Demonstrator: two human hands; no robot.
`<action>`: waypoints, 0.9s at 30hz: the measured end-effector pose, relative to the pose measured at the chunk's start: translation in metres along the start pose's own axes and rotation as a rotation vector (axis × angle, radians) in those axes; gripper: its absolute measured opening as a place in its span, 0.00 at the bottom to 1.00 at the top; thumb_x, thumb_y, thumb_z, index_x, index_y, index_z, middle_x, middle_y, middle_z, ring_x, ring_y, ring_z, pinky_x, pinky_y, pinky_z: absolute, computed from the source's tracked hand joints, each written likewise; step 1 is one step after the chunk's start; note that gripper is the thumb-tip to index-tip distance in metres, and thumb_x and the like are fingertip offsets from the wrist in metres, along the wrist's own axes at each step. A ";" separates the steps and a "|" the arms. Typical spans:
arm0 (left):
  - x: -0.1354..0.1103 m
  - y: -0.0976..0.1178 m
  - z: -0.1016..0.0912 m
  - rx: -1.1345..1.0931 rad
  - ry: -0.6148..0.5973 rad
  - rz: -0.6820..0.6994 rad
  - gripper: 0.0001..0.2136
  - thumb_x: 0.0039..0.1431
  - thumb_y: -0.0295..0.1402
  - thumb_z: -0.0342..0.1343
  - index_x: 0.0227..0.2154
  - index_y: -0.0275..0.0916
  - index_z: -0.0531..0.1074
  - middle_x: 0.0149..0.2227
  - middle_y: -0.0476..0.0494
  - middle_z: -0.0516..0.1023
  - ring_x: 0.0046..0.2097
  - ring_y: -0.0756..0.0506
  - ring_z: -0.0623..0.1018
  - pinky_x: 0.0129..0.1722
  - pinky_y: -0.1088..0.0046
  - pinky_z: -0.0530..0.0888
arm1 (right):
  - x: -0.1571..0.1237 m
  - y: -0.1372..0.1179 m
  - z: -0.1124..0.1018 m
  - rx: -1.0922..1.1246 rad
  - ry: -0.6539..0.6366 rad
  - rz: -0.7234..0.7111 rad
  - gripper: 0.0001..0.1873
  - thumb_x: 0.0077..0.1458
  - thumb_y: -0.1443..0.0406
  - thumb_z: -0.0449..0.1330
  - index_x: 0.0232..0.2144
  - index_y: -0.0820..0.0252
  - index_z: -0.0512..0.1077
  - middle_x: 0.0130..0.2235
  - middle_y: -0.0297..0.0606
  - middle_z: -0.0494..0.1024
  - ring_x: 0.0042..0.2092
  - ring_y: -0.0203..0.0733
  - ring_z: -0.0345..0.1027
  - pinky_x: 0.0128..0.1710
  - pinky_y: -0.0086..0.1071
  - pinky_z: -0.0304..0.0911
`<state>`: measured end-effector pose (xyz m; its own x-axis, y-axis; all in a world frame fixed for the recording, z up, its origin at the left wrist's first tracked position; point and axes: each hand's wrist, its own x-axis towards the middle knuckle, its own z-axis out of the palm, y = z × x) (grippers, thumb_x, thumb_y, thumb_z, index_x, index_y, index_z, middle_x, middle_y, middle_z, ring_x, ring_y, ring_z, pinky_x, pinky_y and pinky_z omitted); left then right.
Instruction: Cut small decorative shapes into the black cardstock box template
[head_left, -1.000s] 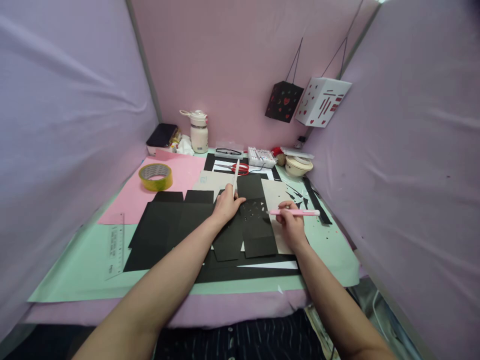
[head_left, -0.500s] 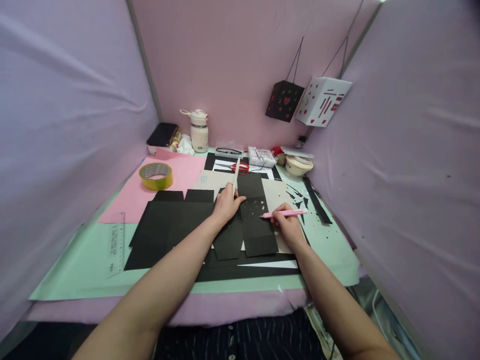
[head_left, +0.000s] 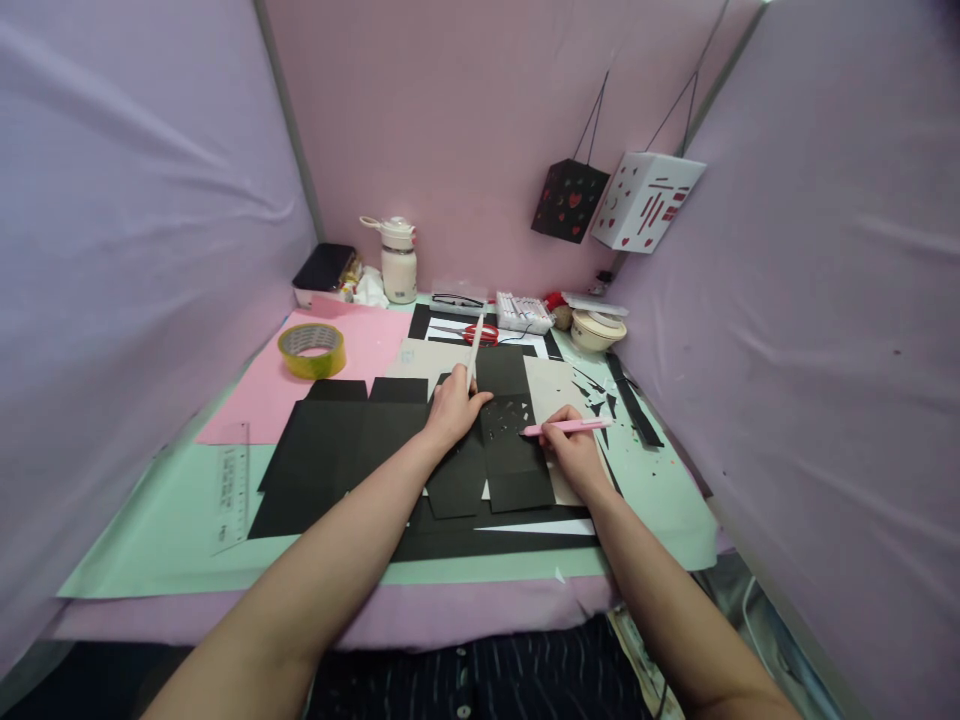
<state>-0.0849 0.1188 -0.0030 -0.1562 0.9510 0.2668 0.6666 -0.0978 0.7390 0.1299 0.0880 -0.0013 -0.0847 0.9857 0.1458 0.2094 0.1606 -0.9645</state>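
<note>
My right hand (head_left: 571,447) is closed around a slim pink craft knife (head_left: 574,426). Its tip meets a black card sheet (head_left: 517,455), cut to a flat box shape with flaps, where several small cut-outs and loose bits lie. My left hand (head_left: 454,408) rests on the same card left of the cut-outs, thumb pointing toward them. Between its fingers stands a white pen (head_left: 475,352), tilted upward. Under the card lies a light grey board (head_left: 551,385), partly hidden by the card and my right hand.
Around the card lie a yellow tape roll (head_left: 312,352), a clear ruler (head_left: 232,490), pink paper (head_left: 255,405), red-handled scissors (head_left: 486,335) and black scraps (head_left: 600,405). Behind stand a bottle (head_left: 399,262), a marker box (head_left: 523,313) and a bowl (head_left: 596,332). Two paper lanterns (head_left: 571,203) hang at the right.
Almost nothing differs. The pink craft knife has shifted very slightly and lies a little flatter, and the white pen leans slightly more to the right. My left hand stays on the card.
</note>
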 end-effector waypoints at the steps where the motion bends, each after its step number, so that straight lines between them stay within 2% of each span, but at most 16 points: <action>1: 0.000 0.000 0.000 0.001 -0.001 -0.001 0.16 0.53 0.32 0.60 0.29 0.43 0.54 0.32 0.50 0.71 0.38 0.44 0.75 0.38 0.68 0.67 | 0.000 0.001 0.000 0.004 0.023 -0.016 0.05 0.49 0.65 0.57 0.24 0.55 0.63 0.23 0.29 0.69 0.26 0.37 0.62 0.26 0.31 0.56; 4: 0.000 0.001 0.000 0.003 -0.005 -0.008 0.16 0.53 0.32 0.61 0.29 0.43 0.54 0.32 0.50 0.71 0.38 0.44 0.75 0.38 0.68 0.67 | 0.000 0.003 -0.001 0.044 0.064 -0.049 0.06 0.49 0.66 0.56 0.23 0.55 0.62 0.22 0.29 0.67 0.26 0.36 0.61 0.27 0.31 0.56; 15: 0.000 0.002 0.000 -0.015 0.006 -0.001 0.15 0.53 0.31 0.61 0.29 0.43 0.55 0.32 0.50 0.72 0.37 0.44 0.74 0.37 0.69 0.67 | 0.001 0.005 0.001 0.015 -0.022 -0.011 0.05 0.50 0.63 0.57 0.25 0.55 0.64 0.24 0.30 0.71 0.26 0.38 0.62 0.26 0.31 0.55; 24: -0.002 0.003 -0.001 -0.055 0.023 0.024 0.15 0.51 0.31 0.61 0.29 0.42 0.56 0.31 0.50 0.70 0.38 0.44 0.74 0.40 0.68 0.67 | 0.000 0.003 0.004 -0.024 -0.041 -0.016 0.07 0.50 0.62 0.59 0.25 0.55 0.64 0.23 0.30 0.71 0.25 0.37 0.61 0.26 0.31 0.55; 27: -0.002 0.002 -0.001 -0.089 0.036 0.019 0.15 0.51 0.31 0.61 0.29 0.42 0.56 0.31 0.51 0.69 0.37 0.44 0.73 0.38 0.69 0.66 | 0.000 0.002 0.001 0.050 -0.003 -0.039 0.08 0.51 0.61 0.60 0.26 0.55 0.64 0.22 0.30 0.70 0.25 0.37 0.61 0.26 0.31 0.56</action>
<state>-0.0841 0.1164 -0.0013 -0.1709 0.9379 0.3020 0.6025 -0.1431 0.7852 0.1290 0.0882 -0.0032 -0.0947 0.9786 0.1828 0.1573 0.1960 -0.9679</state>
